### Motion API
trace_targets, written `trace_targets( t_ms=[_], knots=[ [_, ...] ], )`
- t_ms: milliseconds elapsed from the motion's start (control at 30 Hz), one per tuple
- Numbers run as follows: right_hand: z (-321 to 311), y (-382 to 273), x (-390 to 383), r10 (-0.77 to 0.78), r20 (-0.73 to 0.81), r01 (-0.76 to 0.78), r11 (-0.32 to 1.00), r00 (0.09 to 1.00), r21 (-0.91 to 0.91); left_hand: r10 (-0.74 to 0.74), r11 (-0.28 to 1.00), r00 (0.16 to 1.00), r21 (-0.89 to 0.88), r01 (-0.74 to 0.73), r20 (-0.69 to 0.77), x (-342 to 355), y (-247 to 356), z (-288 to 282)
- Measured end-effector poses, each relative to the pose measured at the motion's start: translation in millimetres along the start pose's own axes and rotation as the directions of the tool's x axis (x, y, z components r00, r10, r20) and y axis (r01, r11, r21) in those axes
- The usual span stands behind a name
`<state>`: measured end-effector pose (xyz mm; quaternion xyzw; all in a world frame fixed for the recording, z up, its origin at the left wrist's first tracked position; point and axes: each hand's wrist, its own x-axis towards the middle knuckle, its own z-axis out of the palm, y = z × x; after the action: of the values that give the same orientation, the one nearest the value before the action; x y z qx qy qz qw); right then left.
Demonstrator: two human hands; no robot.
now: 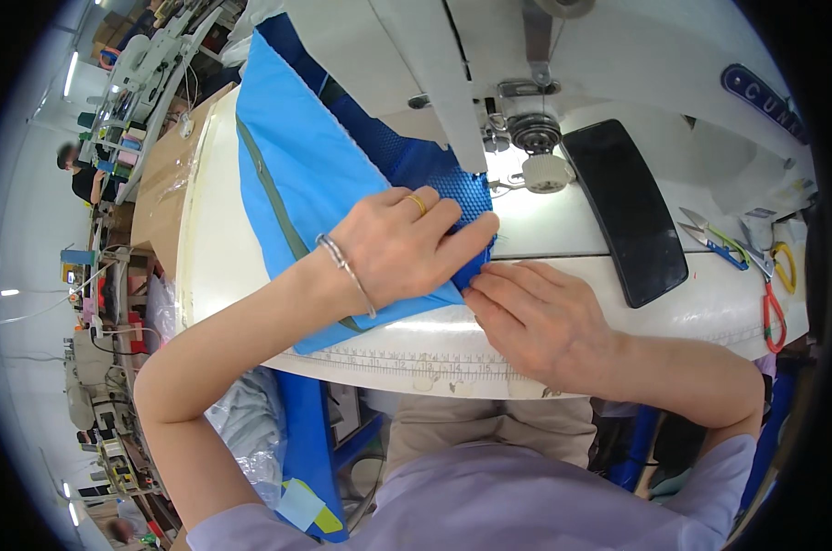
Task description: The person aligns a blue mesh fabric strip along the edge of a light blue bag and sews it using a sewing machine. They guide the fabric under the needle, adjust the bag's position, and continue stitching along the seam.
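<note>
A light blue fabric piece [292, 165] with a grey-green zip strip and a dark blue mesh part [407, 156] lies on the white sewing table [563, 225], running back under the white sewing machine [489, 55]. My left hand [402, 243], with a ring and a bracelet, presses flat on the fabric's near corner, fingers pointing at the needle area [498, 138]. My right hand [530, 312] lies beside it at the table's front edge, fingertips pinching the fabric's edge just below the left fingers.
A black phone [629, 211] lies right of the needle. Thread snips [714, 241] and red-handled scissors [772, 308] lie at the far right. A printed ruler [416, 363] runs along the front edge. Other sewing stations and a person [78, 174] are at left.
</note>
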<state>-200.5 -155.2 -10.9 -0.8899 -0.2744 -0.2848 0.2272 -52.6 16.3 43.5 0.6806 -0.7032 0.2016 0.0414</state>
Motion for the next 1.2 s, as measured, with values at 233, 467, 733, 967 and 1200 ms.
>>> trace_targets(
  t_ms=[233,467,733,967,1200],
  knots=[
    [-2.3,-0.8,-0.2,0.014,0.014,-0.014,1.0,1.0,-0.009,-0.052,0.999,0.999,0.0,0.052,-0.004,10.7,-1.2,-1.6],
    [-3.5,-1.7,-4.5,-0.058,0.003,0.058,0.996,0.998,-0.066,-0.263,0.922,0.962,-0.274,0.273,0.071,-2.1,15.8,1.0],
    [-2.7,-1.0,-7.3,-0.085,0.001,0.085,0.991,0.996,-0.102,-0.079,0.958,0.965,-0.249,0.143,0.249,5.0,4.4,-19.9],
    [-1.4,-1.6,-7.6,-0.08,-0.002,0.079,0.989,0.997,-0.128,0.024,0.993,0.99,-0.116,-0.008,0.142,-2.4,2.3,-5.2],
    [2.0,-0.8,-7.9,-0.079,-0.044,0.074,0.992,0.996,-0.098,0.12,0.992,0.99,-0.038,-0.117,0.074,-2.4,11.3,-4.6]
  ],
)
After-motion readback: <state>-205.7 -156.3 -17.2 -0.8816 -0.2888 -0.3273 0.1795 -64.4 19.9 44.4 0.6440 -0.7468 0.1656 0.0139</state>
